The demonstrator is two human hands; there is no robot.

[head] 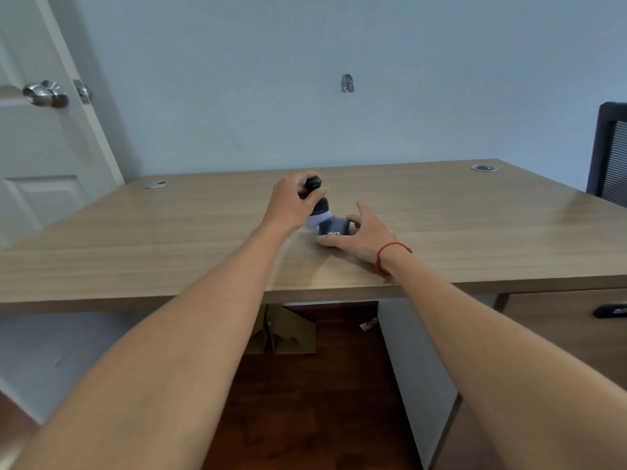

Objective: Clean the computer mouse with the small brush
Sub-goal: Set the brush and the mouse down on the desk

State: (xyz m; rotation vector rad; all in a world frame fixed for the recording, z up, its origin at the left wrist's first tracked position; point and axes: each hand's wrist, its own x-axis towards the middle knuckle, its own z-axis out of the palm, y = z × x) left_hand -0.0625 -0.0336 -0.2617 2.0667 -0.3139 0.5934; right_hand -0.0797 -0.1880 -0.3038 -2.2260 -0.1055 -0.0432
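A dark grey computer mouse (334,228) with white lettering lies on the wooden desk (169,239), near its middle. My right hand (363,232) grips the mouse from the right, thumb at its near side and fingers behind it. My left hand (291,201) is closed on the black handle of a small brush (318,206). The brush points down and to the right, and its pale bristles rest on the mouse's left end.
Two round cable grommets (156,184) (484,167) sit at the desk's far corners. A black mesh chair (610,157) stands at the right. A door with a metal knob (45,93) is at the left. Cardboard (288,334) lies under the desk.
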